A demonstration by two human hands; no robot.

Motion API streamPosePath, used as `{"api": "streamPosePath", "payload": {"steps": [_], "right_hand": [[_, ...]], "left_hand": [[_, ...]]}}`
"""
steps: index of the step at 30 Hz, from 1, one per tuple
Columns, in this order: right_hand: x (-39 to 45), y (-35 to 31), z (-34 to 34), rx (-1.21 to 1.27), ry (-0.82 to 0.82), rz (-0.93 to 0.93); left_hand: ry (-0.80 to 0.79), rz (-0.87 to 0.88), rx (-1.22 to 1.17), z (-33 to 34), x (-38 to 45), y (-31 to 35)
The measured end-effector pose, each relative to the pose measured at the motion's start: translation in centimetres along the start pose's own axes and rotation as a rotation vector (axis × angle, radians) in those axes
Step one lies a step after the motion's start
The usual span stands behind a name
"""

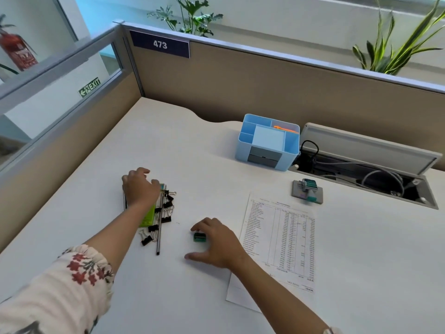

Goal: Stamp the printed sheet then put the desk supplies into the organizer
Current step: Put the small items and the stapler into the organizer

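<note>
My left hand [139, 188] lies over the far end of a pile of black binder clips [166, 208], a green sticky-note pad [148, 218] and a dark pen [159, 233]; its fingers curl down onto the pile, hiding whether they hold anything. My right hand [218, 242] rests on the desk with its fingertips on a small green block [199, 236] and its thumb spread apart from it. To the right lies the printed sheet [281, 239]. Beyond it a stamp [309, 186] stands on a grey ink pad [298, 192]. The blue organizer [243, 145] stands at the back.
An open cable hatch [370, 174] with wires runs along the back right of the white desk [168, 145]. Beige partition walls [240, 88] close off the back and left sides. Something orange [284, 128] sits in the organizer's rear compartment.
</note>
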State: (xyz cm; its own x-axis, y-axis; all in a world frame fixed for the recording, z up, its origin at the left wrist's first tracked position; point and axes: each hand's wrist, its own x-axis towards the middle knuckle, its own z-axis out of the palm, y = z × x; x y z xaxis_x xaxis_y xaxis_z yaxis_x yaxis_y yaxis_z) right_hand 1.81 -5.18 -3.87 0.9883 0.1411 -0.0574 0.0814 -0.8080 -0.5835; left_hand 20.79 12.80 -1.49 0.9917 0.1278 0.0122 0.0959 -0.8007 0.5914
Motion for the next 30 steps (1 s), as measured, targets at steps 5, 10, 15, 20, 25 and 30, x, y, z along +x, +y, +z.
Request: {"api": "streamPosePath", "payload": {"steps": [5,10,15,20,25,30], "right_hand": [[0.0,-0.2,0.7,0.044,-0.045,-0.035],[0.2,0.1,0.6,0.130,-0.029,0.012],[0.0,0.7,0.3,0.223,-0.004,0.102],[0.2,1.1,-0.2,0.427,0.081,0.245],[1.0,1.8,-2.3,0.563,0.190,0.305],[2.4,3.3,-6.1,0.652,0.446,0.343]], "left_hand": [[-0.040,0.024,0.257,0.2,-0.4,-0.3],[-0.059,-0.005,0.343,0.3,-0.6,0.1],[-0.110,-0.093,0.273,0.6,-0.6,0.2],[-0.127,-0.135,0.250,1.0,-0.4,-0.3],[-0.085,-0.121,0.094,0.8,-1.0,0.8],[-0.007,0.136,-0.136,2.8,-2.3,3.8]]}}
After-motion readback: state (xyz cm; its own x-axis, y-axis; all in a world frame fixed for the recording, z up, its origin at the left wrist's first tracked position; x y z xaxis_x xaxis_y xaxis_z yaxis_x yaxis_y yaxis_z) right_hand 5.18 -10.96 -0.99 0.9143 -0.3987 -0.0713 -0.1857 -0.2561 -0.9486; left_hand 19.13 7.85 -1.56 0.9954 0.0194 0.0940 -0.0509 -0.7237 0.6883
